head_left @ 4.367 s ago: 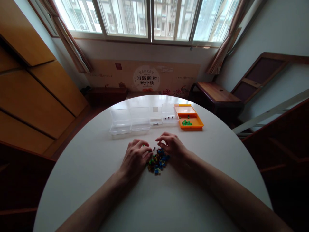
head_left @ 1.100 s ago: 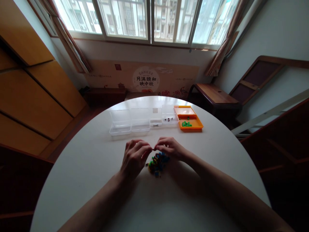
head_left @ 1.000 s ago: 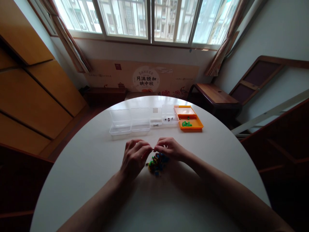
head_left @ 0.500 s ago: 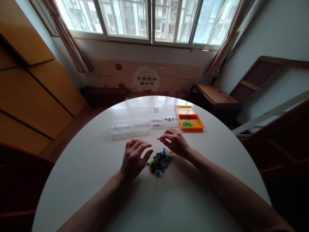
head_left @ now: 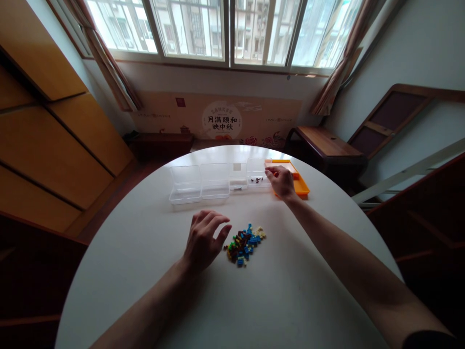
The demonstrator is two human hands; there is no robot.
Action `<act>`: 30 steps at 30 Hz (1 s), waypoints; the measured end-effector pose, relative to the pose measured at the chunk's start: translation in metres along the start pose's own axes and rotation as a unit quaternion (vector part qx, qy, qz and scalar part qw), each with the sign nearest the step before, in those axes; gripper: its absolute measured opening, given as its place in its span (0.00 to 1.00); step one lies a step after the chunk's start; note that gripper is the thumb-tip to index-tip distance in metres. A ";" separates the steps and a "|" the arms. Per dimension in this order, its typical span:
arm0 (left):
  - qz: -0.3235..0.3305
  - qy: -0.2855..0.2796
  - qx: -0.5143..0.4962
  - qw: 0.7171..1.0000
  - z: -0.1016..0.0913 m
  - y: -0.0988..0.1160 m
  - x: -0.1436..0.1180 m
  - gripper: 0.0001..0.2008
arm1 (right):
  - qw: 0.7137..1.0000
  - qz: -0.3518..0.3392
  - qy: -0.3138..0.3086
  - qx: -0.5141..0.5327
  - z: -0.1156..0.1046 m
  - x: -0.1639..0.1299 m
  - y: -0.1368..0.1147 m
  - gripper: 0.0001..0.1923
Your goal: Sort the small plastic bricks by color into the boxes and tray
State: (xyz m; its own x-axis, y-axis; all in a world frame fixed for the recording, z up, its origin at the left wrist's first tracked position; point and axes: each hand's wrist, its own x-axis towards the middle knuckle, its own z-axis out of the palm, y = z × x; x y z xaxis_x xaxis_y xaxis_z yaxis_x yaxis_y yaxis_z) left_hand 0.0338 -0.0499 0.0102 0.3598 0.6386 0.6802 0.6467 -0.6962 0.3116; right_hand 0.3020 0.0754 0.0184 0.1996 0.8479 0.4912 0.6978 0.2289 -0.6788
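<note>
Plastic, hard and tiny: the small bricks in the loose pile (head_left: 244, 242) were light, stiff pieces, blue, green, brown and cream, and I judged them slick enough to skid on the white round table (head_left: 152, 271), so each wanted a fingertip pinch across its two flat sides. The pile lay on the table in front of me, just beside my left hand (head_left: 203, 240) and stretched slightly from near-left to far-right; the single bricks were too small for me to tell which way any one pointed.

My left hand rested beside it with fingers spread and loose, gripping nothing. My right hand (head_left: 279, 180) was stretched out to the far row of boxes, fingertips drawn together over the edge between the clear box with dark pieces (head_left: 257, 175) and the orange tray (head_left: 300, 183); whether a brick sat in that pinch I could not tell, it was too small to make out.

Further left stood a narrower clear box (head_left: 237, 177), then two wider clear boxes (head_left: 199, 182), all in one line with lids open.
</note>
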 end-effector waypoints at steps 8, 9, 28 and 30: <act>0.028 -0.099 -0.063 0.993 -0.003 0.005 0.003 0.09 | 0.996 -0.030 -0.066 0.054 -0.007 -0.056 -0.006 0.11; 0.037 -0.117 -0.069 0.990 -0.003 0.006 0.002 0.09 | 0.995 -0.044 -0.075 0.056 -0.008 -0.062 -0.008 0.11; 0.084 -0.152 -0.010 0.985 0.010 0.000 0.001 0.08 | 0.985 -0.116 -0.112 0.062 -0.007 -0.093 -0.026 0.08; 0.083 -0.148 -0.009 0.985 0.011 0.001 0.001 0.08 | 0.983 -0.122 -0.122 0.066 -0.008 -0.094 -0.030 0.07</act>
State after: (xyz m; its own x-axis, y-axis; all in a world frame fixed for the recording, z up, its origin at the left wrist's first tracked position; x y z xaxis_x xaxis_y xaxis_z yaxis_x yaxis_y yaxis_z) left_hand 0.0419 -0.0459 0.0044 0.6420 0.5816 0.4997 0.5518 -0.8029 0.2255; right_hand 0.2679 -0.0151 -0.0035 -0.1441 0.8458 0.5136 0.6066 0.4856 -0.6295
